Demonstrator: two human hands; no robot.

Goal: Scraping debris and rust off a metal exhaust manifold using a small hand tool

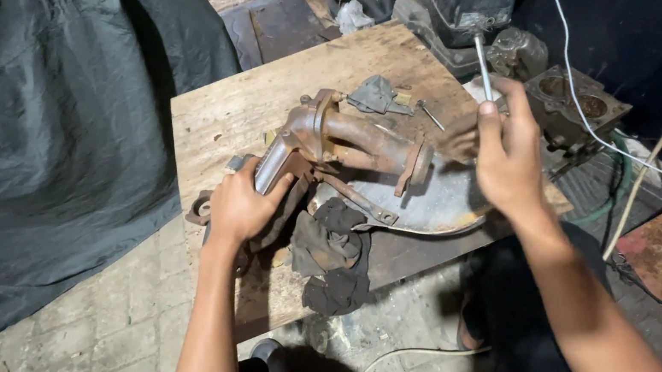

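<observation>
While the left hand clamps its fingers around the near end of a rusty cast-metal pipe fitting, the right hand closes on a slim metal rod tool held upright, its upper end meeting a dark engine part at the far edge of the board.

- Fitting lies across the middle of a worn wooden board, its flanged far end over a shallow round metal pan.
- Step in hand, as I judge it: steadying the fitting while it is worked with the tool. The tool is well apart from the fitting at this instant (tip end hidden behind the fingers, so I cannot tell its kind).
- Next move would call for bringing the rod down to a bolt or flange on the fitting, with the left grip kept firm so the casting cannot roll.

Counts:
- 2 hands, both the person's own.
- 1 fitting, 1 pan, 1 rod tool.
- 1 heap of dark rags just beside the left hand, partly on the pan.
- 1 grey gasket-like scrap behind the fitting.
- 1 loose bolt or pin near it.
- 1 carburettor-like block with 2 round bores, right of the board.
- 1 white cable trailing past it.
</observation>
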